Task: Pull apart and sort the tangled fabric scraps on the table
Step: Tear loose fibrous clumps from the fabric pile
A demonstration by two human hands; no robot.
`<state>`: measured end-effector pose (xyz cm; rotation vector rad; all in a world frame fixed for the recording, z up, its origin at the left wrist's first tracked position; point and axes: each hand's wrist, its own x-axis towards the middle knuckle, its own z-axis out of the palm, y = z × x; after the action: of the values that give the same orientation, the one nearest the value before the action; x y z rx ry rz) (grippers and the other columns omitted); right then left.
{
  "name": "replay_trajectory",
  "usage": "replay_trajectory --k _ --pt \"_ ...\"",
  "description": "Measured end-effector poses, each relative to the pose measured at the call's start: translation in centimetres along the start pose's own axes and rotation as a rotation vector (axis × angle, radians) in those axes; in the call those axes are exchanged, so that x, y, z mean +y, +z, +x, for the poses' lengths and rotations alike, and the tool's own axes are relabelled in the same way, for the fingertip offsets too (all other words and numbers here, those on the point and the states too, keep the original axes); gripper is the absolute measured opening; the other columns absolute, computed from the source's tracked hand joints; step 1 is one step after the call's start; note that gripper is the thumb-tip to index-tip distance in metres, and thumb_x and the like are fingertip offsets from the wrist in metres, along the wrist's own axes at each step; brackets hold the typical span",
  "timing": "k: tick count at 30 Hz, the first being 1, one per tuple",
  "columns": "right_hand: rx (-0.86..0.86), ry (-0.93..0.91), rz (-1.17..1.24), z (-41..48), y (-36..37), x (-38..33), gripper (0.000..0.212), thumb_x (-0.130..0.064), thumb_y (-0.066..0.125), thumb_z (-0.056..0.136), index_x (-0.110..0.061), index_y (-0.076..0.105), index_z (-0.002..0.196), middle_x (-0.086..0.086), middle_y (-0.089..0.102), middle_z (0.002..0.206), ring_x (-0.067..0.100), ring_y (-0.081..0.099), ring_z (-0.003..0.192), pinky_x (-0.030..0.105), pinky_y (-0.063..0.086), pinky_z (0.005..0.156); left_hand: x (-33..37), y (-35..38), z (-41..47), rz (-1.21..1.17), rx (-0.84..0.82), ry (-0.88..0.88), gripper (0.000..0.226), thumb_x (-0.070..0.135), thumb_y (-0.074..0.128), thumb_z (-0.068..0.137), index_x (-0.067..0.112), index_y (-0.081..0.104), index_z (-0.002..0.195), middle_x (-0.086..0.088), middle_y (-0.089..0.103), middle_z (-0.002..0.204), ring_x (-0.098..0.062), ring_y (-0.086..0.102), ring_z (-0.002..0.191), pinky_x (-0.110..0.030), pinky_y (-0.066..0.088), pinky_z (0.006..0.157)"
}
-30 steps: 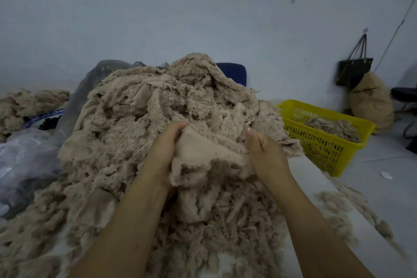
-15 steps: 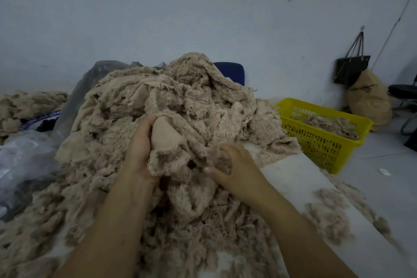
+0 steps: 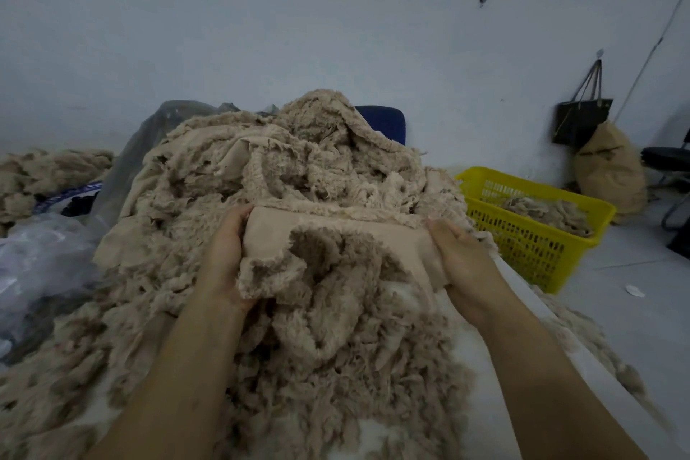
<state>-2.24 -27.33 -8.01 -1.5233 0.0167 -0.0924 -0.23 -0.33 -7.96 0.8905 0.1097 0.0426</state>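
A tall heap of beige fuzzy fabric scraps (image 3: 298, 168) covers the white table (image 3: 496, 377). In front of the heap I hold one beige scrap (image 3: 336, 235) stretched sideways, its smooth backing up and fuzzy edges hanging below. My left hand (image 3: 224, 254) grips the scrap's left end, fingers curled over the top edge. My right hand (image 3: 459, 258) grips its right end. Loose fluffy trimmings (image 3: 336, 385) lie under my forearms.
A yellow plastic basket (image 3: 537, 235) holding some scraps stands right of the table. Clear plastic bags (image 3: 41, 258) lie at the left, with more scraps (image 3: 41, 175) behind. A blue chair back (image 3: 384, 121) shows behind the heap. A black bag (image 3: 580, 119) and a sack (image 3: 608, 168) are by the wall.
My hands have moved apart, the right one going rightward, and the bunched scrap is now spread taut between them.
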Motion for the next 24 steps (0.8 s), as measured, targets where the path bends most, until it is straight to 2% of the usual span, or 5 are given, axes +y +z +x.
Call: replay_trajectory --k 9,14,17,19,24 --pt "0.138 0.109 0.191 0.2 -1.7 0.2 0.046 -0.055 0.060 0.089 -0.019 0.070 0.116 0.007 0.077 0.096 0.026 0.075 0.082 0.033 0.056 0.059 0.5 0.2 -0.3 0.020 0.019 -0.020 0.043 0.034 0.054 0.098 0.018 0.082 0.069 -0.006 0.077 0.078 -0.021 0.075 0.066 -0.033 0.058 0.050" --pt "0.172 0.175 0.203 0.2 -1.3 0.6 0.044 -0.053 0.059 0.093 -0.023 0.064 0.124 0.000 0.074 0.097 0.024 0.071 0.089 0.043 0.057 0.078 1.4 0.5 -0.8 -0.091 0.068 -0.048 0.032 0.035 0.051 0.099 0.012 0.072 0.108 -0.010 0.076 0.095 -0.025 0.076 0.078 -0.039 0.061 0.058" --pt "0.164 0.215 0.283 -0.4 -1.1 0.8 0.025 -0.051 0.054 0.097 -0.031 0.065 0.086 -0.008 0.055 0.073 0.008 0.057 0.053 0.033 0.052 0.055 1.5 1.0 -1.0 -0.120 0.065 -0.023 0.033 0.032 0.047 0.102 0.009 0.070 0.104 -0.010 0.077 0.085 -0.024 0.076 0.071 -0.035 0.058 0.050" --pt "0.213 0.197 0.310 -0.4 -1.5 1.0 0.049 -0.048 0.052 0.099 -0.022 0.040 0.060 -0.006 0.030 0.055 0.011 0.026 0.037 0.027 0.031 0.039 1.7 1.1 -1.2 -0.141 0.084 -0.013 0.040 0.032 0.044 0.104 0.005 0.073 0.098 -0.012 0.077 0.084 -0.025 0.075 0.068 -0.035 0.057 0.046" --pt "0.290 0.121 0.560 -0.6 -1.8 1.2 0.053 -0.036 0.043 0.105 -0.019 0.026 0.057 -0.006 0.019 0.047 0.010 0.014 0.033 0.020 0.018 0.033 1.5 0.7 -1.7 -0.211 0.070 0.070 0.066 0.025 0.035 0.106 0.012 0.078 0.057 -0.006 0.074 0.067 -0.017 0.072 0.056 -0.028 0.056 0.049"
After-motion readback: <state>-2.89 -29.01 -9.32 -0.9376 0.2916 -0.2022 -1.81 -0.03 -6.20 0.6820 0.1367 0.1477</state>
